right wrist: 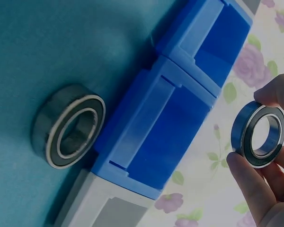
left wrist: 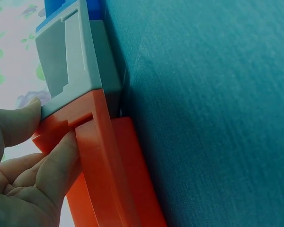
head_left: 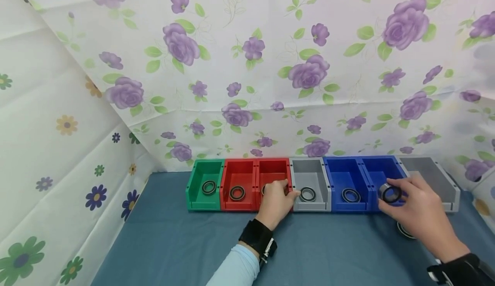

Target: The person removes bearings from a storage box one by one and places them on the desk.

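My right hand (head_left: 419, 204) pinches a ball bearing (head_left: 389, 193) between thumb and fingers, raised at the front of the right blue bin (head_left: 380, 165). In the right wrist view, the held bearing (right wrist: 259, 135) is tilted, its ring opening visible. Another bearing (right wrist: 68, 126) lies on the cloth in front of the bins, partly under my right hand in the head view. My left hand (head_left: 275, 200) grips the side wall of the right red bin (head_left: 273, 167), thumb on the grey-bin side and fingers inside the red one. These fingers mostly hide a bearing in that bin.
The joined row also has a green bin (head_left: 206, 170), another red bin (head_left: 239, 170), a grey bin (head_left: 309, 172) and another blue bin (head_left: 344, 174), each with one bearing. A wider grey bin (head_left: 425, 170) ends the row. Flowered sheeting (head_left: 247, 62) stands behind.
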The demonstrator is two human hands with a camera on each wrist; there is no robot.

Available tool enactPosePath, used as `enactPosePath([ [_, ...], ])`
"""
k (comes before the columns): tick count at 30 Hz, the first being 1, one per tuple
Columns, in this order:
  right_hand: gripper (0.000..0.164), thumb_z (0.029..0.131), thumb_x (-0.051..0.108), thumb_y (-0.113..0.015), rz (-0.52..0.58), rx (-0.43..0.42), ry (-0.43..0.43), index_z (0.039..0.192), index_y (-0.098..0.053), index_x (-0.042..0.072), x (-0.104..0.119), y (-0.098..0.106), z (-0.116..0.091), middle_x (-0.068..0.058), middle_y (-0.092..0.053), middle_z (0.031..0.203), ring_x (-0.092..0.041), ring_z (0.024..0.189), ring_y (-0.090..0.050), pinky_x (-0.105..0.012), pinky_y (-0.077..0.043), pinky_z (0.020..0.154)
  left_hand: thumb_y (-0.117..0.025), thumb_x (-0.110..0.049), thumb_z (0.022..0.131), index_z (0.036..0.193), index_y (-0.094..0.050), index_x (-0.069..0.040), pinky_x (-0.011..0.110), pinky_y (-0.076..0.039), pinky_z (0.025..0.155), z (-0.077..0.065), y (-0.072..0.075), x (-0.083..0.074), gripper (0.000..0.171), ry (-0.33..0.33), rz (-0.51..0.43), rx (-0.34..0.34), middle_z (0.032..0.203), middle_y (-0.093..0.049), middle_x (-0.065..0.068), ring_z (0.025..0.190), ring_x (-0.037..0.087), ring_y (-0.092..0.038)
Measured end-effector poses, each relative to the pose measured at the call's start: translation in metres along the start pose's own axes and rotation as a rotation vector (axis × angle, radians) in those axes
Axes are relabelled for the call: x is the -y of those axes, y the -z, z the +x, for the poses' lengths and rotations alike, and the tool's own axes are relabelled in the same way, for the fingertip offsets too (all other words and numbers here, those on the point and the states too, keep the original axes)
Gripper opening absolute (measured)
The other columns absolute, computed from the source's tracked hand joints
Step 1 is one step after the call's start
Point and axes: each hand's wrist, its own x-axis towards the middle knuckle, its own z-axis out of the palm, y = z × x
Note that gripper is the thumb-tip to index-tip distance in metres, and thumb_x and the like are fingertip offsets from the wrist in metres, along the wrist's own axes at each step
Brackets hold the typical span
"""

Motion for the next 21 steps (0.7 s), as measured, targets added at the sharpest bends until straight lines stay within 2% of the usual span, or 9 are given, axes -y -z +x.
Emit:
enactPosePath([
  [3,0.060,0.066,0.035,-0.080,-0.012,0.014,-0.005,0.114,-0.061,0.005,0.000,-0.002,-0.006,-0.007,-0.048,0.098,-0.022,0.074,-0.055,-0.029,-0.046,0.052,-0.069,-0.034,0.083,0.106,-0.066,-0.006,0.023,-0.037,0.044,0.000,0.000,0.000,0.036,-0.013,0.011,-0.008,0.054,-0.046,-0.005,0.052,0.006,-0.047],
  [9,0.059,0.062,0.032,-0.082,-0.028,0.025,0.007,0.111,-0.064,0.005,0.000,-0.012,-0.017,-0.004,-0.049,0.092,-0.015,0.068,-0.048,-0.028,-0.041,0.050,-0.069,-0.035,0.083,0.114,-0.064,-0.005,0.023,-0.035,0.043,0.000,0.000,0.000,0.044,-0.011,0.017,-0.007,0.053,-0.045,-0.005,0.051,0.006,-0.047],
  [15,0.059,0.058,0.030,-0.083,-0.035,0.041,0.034,0.108,-0.065,0.005,-0.002,-0.026,-0.029,-0.004,-0.052,0.088,-0.018,0.071,-0.052,-0.035,-0.046,0.054,-0.069,-0.035,0.083,0.111,-0.065,-0.006,0.022,-0.038,0.045,-0.001,-0.001,0.000,0.040,-0.007,0.013,-0.008,0.055,-0.047,-0.006,0.054,0.005,-0.048],
  [21,0.061,0.057,0.032,-0.083,-0.034,0.124,-0.007,0.108,-0.065,0.005,-0.009,-0.037,-0.036,-0.005,-0.054,0.089,-0.023,0.077,-0.057,-0.042,-0.050,0.060,-0.069,-0.035,0.084,0.115,-0.063,-0.004,0.023,-0.037,0.044,0.000,-0.001,0.000,0.045,-0.004,0.014,-0.002,0.054,-0.046,-0.005,0.053,0.006,-0.048],
])
